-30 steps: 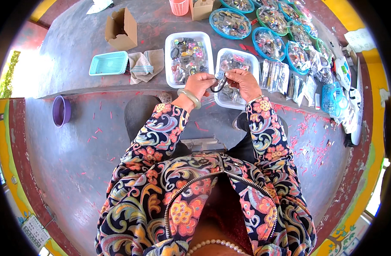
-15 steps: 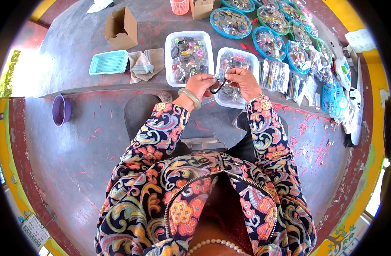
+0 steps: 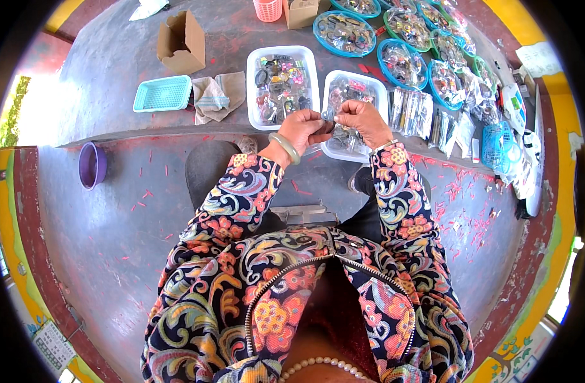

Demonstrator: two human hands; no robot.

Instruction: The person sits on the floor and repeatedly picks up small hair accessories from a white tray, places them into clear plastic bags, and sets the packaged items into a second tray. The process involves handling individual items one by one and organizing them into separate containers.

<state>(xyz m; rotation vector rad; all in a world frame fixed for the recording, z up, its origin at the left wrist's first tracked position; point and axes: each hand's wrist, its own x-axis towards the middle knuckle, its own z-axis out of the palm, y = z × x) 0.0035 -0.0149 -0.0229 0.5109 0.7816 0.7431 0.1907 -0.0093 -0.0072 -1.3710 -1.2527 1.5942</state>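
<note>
Both hands pinch a small grey-blue rounded piece [image 3: 327, 116] at the smaller white rectangular plastic tub [image 3: 385, 115]

The piece sits between the two sets of fingertips, seen against the left rim of the tub; its finer shape is too small to make out. The left hand [image 3: 303, 129], below a pale rounded bangle [image 3: 285, 147], reaches in from left of the tub, thumb and fingers closed on the piece's left side. The right hand [image 3: 365, 124] is over the tub itself, thumb and forefinger clamped on the right side — so the hands nearly meet, with only the piece between them.

Inside the tub lie small mixed goods in clear wrapping [image 3: 350, 89]. Just left of it stands a larger white rectangular plastic tray [image 3: 251, 89], filled with black, pink and yellow items [image 3: 283, 80]. Just right of the tub lie clear packets of slender objects [image 3: 410, 113]; beyond it, to the right, are round blue plastic trays [image 3: 318, 41] of bagged pieces. Farther left — past the larger tray — are a folded beige cloth [image 3: 232, 92] and a turquoise openwork plastic basket [image 3: 163, 94].
</note>
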